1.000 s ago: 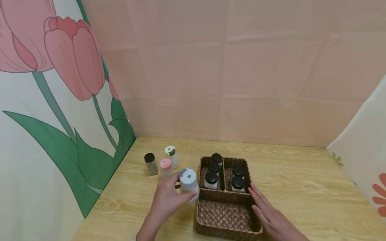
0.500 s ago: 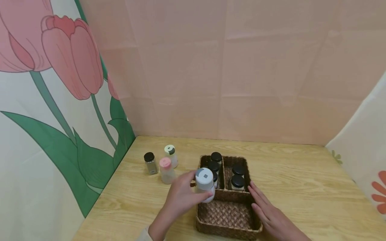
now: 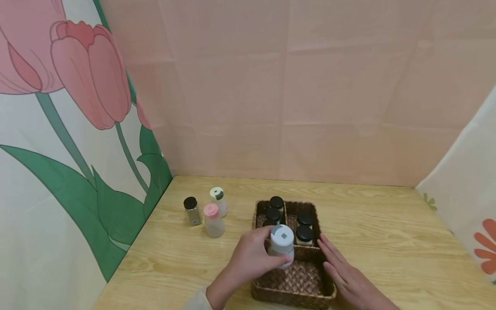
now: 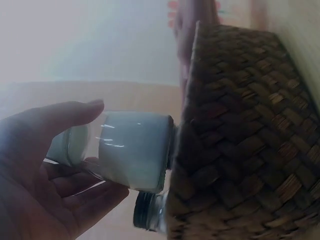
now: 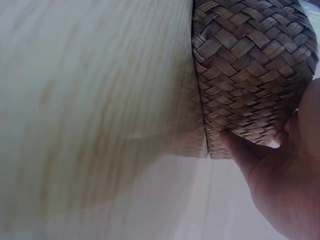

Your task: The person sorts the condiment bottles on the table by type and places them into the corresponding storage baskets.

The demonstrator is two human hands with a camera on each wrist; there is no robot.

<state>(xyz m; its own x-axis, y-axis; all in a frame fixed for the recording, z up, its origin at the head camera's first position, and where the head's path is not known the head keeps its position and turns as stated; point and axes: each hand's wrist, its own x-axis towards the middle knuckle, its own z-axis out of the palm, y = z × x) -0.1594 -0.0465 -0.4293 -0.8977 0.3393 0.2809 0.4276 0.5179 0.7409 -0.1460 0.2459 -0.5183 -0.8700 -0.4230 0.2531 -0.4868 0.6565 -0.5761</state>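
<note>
Pink tulips (image 3: 91,82) patterned the cloth (image 3: 23,206) at far left. Next, on the tabletop (image 3: 155,267), stood a black-capped jar (image 3: 193,214), a pink-capped jar (image 3: 215,224) and, just behind, a pale-green-capped jar (image 3: 221,206). The left hand (image 3: 252,255) held a white-capped jar (image 3: 282,241) between thumb and fingers, above the basket (image 3: 292,298). Dark-lidded jars (image 3: 304,234) sat in both rear compartments. The right hand (image 3: 346,275), fingers straight, rested against the basket's right wall.

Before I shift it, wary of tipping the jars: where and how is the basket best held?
Probably hold the basket by both outer side walls, from left and right, toward its far end: these face each other, and the black-capped jars stand in the far compartments, so weight likely gathers there.
</note>
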